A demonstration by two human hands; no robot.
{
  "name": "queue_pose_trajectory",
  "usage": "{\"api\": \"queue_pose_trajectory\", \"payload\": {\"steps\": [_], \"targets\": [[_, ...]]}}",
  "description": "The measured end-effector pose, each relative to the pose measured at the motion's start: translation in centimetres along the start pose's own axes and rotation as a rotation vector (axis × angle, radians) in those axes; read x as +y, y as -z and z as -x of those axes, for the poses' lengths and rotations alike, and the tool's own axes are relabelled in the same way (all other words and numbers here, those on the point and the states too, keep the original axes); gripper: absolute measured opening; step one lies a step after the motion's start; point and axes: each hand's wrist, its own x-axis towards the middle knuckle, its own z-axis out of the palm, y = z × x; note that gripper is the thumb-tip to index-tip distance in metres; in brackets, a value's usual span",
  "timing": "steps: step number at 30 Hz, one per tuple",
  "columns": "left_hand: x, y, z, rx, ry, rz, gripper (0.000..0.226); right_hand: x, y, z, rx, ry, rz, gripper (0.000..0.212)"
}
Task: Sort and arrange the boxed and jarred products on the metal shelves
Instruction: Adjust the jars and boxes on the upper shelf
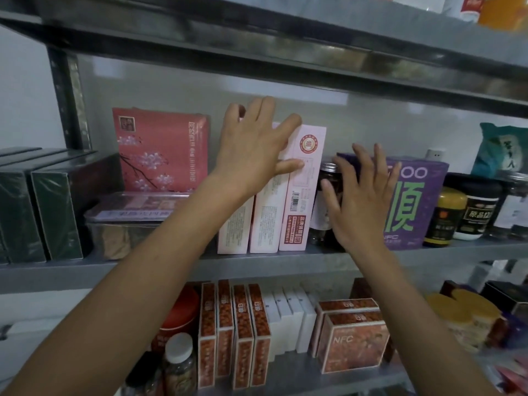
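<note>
Left grip (254,155) laid flat on the pink boxes (267,221); right grip (360,201) spread wide at the dark jar (328,178).

Nothing is clasped by either grip. The three upright pink boxes are steadied by straight fingers draped over their tops, and the jar, wedged between them and the purple box (414,207), seems only brushed by the thumb. On the middle shelf (285,264) boxes are ranked leftward and jars (448,215) grouped rightward, so the stray jar is judged still to be moved.
</note>
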Motion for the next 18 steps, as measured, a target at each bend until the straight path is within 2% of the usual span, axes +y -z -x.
{"api": "queue_pose_trajectory", "payload": {"steps": [7, 10, 14, 16, 18], "targets": [[0.5, 0.3, 0.0, -0.027, 0.036, 0.0, 0.066, 0.1, 0.9, 2.3, 0.207, 0.031, -0.355, 0.041], [0.8, 0.5, 0.1, -0.046, 0.055, -0.008, 0.067, 0.4, 1.7, 3.0, 0.23, 0.048, -0.542, 0.045], [1.4, 0.6, 1.4, -0.026, 0.07, 0.0, 0.071, 0.6, 3.5, 3.6, 0.231, -0.021, -0.863, 0.047], [3.4, 0.8, 3.7, 0.062, 0.061, 0.115, 0.067, 0.7, 4.6, 3.7, 0.243, -0.092, -0.997, 0.042], [6.8, 0.7, 7.3, 0.117, 0.127, 0.454, 0.065, 0.9, 5.4, 4.0, 0.193, -0.224, -1.104, 0.038]]}}
